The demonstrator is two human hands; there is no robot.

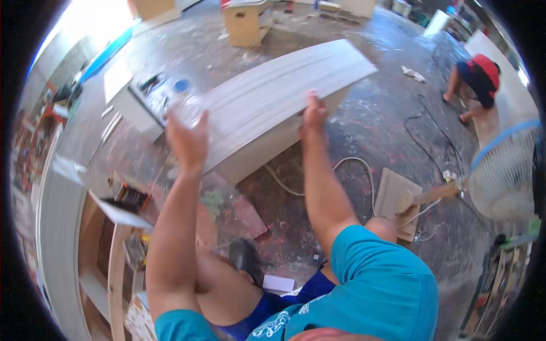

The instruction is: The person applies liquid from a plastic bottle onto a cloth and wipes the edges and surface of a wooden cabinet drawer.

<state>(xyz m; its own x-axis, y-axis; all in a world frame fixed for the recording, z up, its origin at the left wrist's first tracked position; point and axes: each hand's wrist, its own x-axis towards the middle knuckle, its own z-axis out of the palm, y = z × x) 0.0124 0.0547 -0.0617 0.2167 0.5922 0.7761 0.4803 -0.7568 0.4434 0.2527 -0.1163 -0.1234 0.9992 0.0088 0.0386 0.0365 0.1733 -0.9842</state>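
A long box-like cabinet (284, 85) with a pale wood-grain face lies across the floor in front of me. My left hand (189, 142) is raised at its left end, fingers apart. Just beyond those fingers is a clear plastic bottle (186, 105) with a blue cap, blurred; I cannot tell whether the hand touches it. My right hand (313, 116) is at the cabinet's near long edge, thumb up and fingers curled. What they hold, if anything, is hidden, and contact with the edge is unclear.
A white box (128, 105) stands at the left, near an open wooden cabinet frame (116, 273). On the right are a fan (503, 170) on a wooden base, cables (424, 128) on the floor, and a person (480, 82) bending down. A wooden stand (244, 23) is at the back.
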